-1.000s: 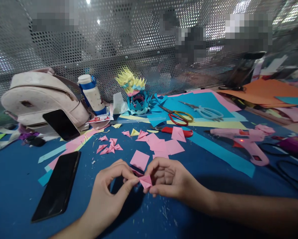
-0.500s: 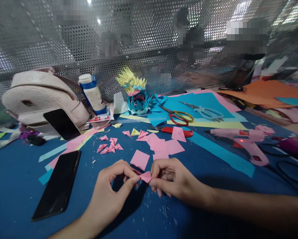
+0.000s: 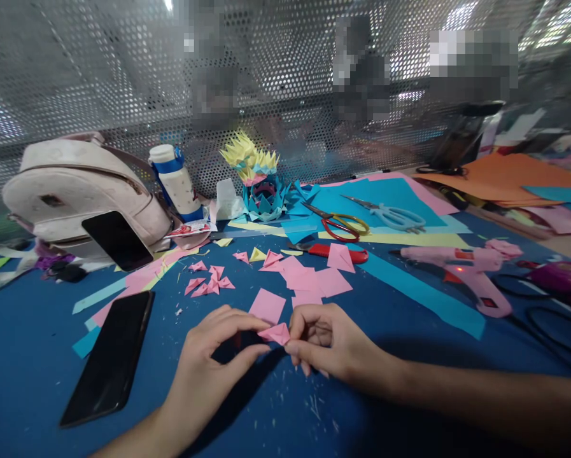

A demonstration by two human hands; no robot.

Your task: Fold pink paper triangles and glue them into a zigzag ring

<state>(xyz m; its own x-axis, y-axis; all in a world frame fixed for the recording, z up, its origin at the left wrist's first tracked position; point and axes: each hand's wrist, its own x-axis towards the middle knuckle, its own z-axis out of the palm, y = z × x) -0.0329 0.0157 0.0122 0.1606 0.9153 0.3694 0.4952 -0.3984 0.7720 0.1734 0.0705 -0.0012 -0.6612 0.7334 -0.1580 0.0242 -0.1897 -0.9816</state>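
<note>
A small folded pink paper piece [image 3: 276,334] is pinched by my right hand [image 3: 333,340], thumb and index finger on its right end. At its left end is my left hand [image 3: 216,356], thumb and index finger apart, the index fingertip touching or just behind the paper. Just beyond the folded paper lies a flat pink paper square [image 3: 267,306], with more pink squares [image 3: 309,280] overlapping farther back. Several folded pink triangles [image 3: 213,280] are clustered ahead of my left hand.
A phone [image 3: 108,359] lies at left; another [image 3: 117,240] leans near a backpack [image 3: 84,184] and bottle [image 3: 176,184]. Behind are a yellow-and-blue paper model [image 3: 265,197], red-yellow scissors [image 3: 340,226], blue scissors [image 3: 400,216] and a red cutter [image 3: 337,252]. A pink glue gun [image 3: 471,270] with its cord lies right.
My left thumb has come away from the folded pink paper, widening the gap to the index finger. The paper has tilted slightly while my right hand keeps its pinch.
</note>
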